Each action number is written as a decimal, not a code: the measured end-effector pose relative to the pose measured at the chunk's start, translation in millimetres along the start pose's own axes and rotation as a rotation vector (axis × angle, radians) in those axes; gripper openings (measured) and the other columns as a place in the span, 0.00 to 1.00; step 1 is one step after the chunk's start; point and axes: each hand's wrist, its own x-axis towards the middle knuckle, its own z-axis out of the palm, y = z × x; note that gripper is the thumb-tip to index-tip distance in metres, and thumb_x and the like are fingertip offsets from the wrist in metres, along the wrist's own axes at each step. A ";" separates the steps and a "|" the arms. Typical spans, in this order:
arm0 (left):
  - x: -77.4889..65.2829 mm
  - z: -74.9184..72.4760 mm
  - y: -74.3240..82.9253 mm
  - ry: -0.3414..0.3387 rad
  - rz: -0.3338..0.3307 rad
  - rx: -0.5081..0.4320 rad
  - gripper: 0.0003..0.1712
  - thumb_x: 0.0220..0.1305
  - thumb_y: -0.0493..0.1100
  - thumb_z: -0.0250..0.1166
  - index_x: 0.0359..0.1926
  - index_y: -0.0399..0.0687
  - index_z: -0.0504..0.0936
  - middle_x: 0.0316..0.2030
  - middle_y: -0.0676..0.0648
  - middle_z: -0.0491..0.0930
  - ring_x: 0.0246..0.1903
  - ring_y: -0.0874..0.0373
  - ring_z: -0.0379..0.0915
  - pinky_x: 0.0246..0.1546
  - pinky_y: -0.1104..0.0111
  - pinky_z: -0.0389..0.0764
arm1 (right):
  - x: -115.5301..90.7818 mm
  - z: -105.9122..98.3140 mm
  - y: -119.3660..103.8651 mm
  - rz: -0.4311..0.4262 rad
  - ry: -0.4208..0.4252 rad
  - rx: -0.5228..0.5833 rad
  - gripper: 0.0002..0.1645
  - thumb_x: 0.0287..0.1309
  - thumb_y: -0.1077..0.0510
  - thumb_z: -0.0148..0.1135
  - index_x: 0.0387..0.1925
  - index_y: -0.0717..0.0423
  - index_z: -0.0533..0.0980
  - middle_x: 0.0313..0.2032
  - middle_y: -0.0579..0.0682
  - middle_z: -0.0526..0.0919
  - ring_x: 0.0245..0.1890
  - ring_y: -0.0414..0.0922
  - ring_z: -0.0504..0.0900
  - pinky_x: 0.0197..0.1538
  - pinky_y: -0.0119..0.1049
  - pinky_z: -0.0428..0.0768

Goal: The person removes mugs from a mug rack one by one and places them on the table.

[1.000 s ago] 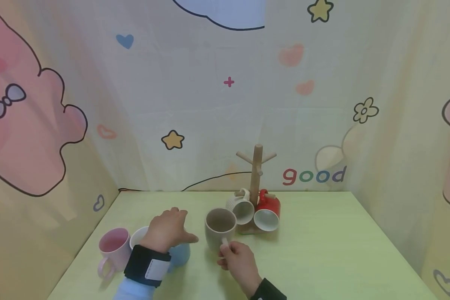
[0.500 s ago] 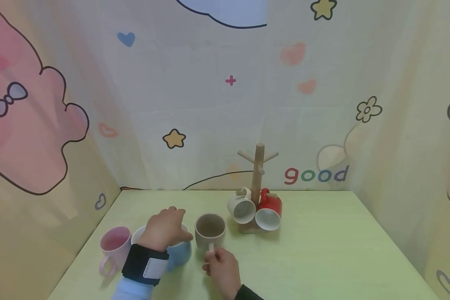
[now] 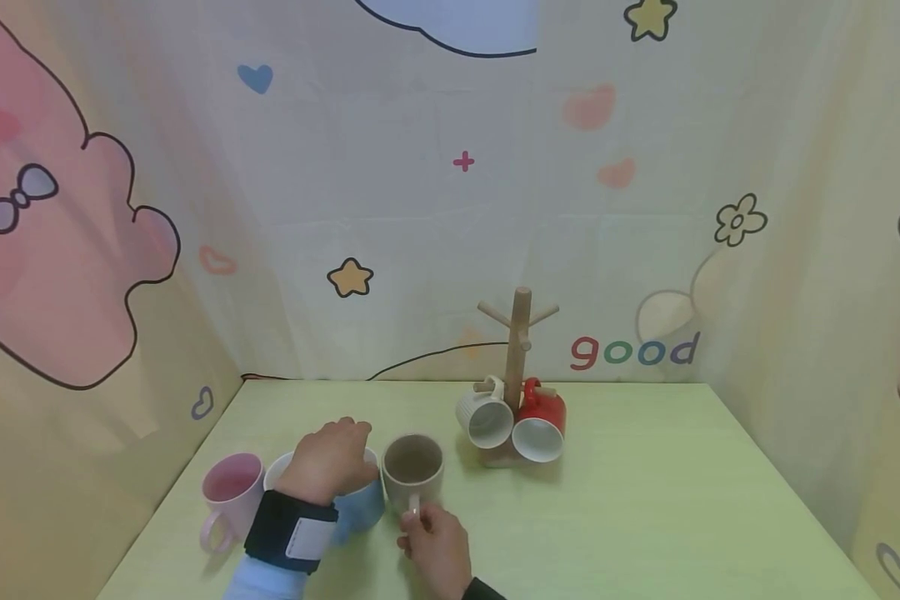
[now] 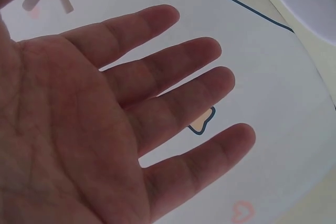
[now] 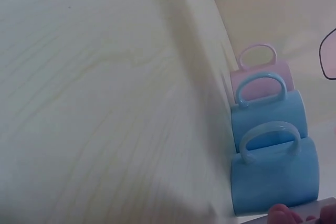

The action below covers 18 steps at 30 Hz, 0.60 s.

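My right hand [image 3: 437, 542] pinches the handle of a grey-beige mug [image 3: 412, 485], which stands upright close beside a light blue mug [image 3: 363, 507]. Only a strip of the grey-beige mug shows at the bottom of the right wrist view, by the fingertips [image 5: 282, 216]. My left hand [image 3: 328, 460] hovers over the blue mugs and hides much of them; its fingers are spread and straight in the left wrist view. A second blue mug [image 5: 269, 118] and a pink mug [image 3: 232, 496] complete the row, handles toward me.
Behind the row, to the right, stands a wooden mug tree [image 3: 517, 354]. A white mug [image 3: 485, 421] and a red mug [image 3: 542, 423] hang from its lower pegs. A printed curtain [image 3: 412, 192] rises behind the pale green table [image 3: 645, 500].
My right hand has brought the grey-beige mug leftward and nearer to me, up beside the blue mug. The left hand has barely moved.
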 end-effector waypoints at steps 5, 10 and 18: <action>1.7 2.2 -0.2 0.004 0.000 -0.003 0.28 0.56 0.41 0.66 0.58 0.35 0.77 0.50 0.36 0.78 0.49 0.41 0.75 0.50 0.43 0.76 | -2.8 3.2 -0.6 -0.022 0.011 -0.004 0.08 0.64 0.59 0.61 0.33 0.59 0.82 0.25 0.47 0.83 0.25 0.39 0.81 0.29 0.35 0.74; 2.0 3.4 1.0 0.005 0.008 -0.008 0.29 0.57 0.42 0.67 0.59 0.36 0.77 0.51 0.36 0.78 0.50 0.40 0.74 0.51 0.43 0.76 | -1.6 2.2 -1.1 -0.032 -0.011 0.000 0.08 0.64 0.60 0.60 0.34 0.60 0.81 0.27 0.48 0.84 0.27 0.39 0.82 0.30 0.35 0.75; 2.1 11.2 2.7 0.062 0.059 -0.035 0.29 0.55 0.42 0.67 0.58 0.36 0.77 0.49 0.37 0.78 0.50 0.40 0.75 0.48 0.45 0.77 | -2.1 -5.9 5.2 -0.099 -0.116 -0.013 0.05 0.63 0.63 0.59 0.35 0.61 0.79 0.28 0.49 0.83 0.26 0.41 0.82 0.29 0.34 0.75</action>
